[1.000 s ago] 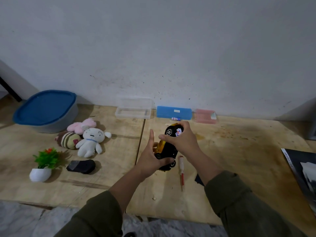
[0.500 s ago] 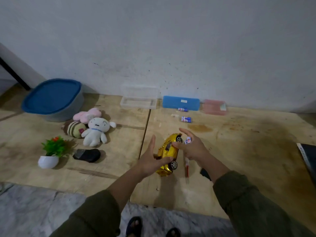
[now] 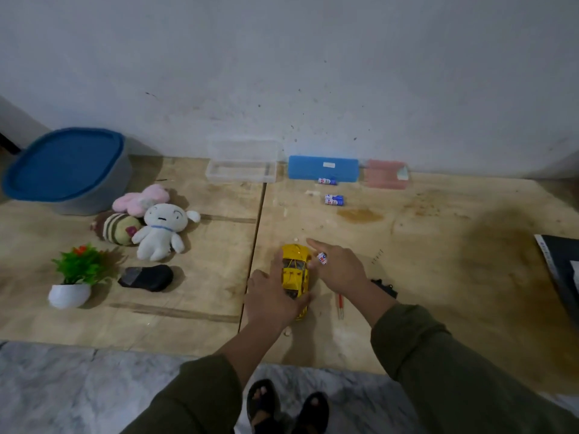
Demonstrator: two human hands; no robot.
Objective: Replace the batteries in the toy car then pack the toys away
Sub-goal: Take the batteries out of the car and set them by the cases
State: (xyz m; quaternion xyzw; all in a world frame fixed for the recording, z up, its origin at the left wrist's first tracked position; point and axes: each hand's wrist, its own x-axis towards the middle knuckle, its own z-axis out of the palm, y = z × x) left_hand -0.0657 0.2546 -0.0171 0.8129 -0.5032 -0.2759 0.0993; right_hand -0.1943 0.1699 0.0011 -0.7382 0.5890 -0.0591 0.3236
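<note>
Yellow toy car [image 3: 295, 270] upright on bench [image 3: 438, 277], gripped by left hand [image 3: 273, 300]; right hand [image 3: 340, 270] just beside car, pinching small battery [image 3: 322, 258].

The car [image 3: 295, 270] stood wheels-down on the board [image 3: 438, 277], yellow roof up; the left hand [image 3: 272, 300] lay over its rear and left side; the right hand [image 3: 340, 270] hovered just beside its right side, forefinger stretched forward, a battery [image 3: 322, 258] pinched in its fingers; two more batteries [image 3: 334, 200] lay near the blue case [image 3: 323, 168] by the wall; a clear box [image 3: 242, 166] and a pink case [image 3: 387, 173] flanked the blue one; a screwdriver [image 3: 340, 306] lay just right of the car; plush toys [image 3: 161, 228], a small plant [image 3: 75, 277] and a lidded tub [image 3: 67, 170] sat well apart to the left.
</note>
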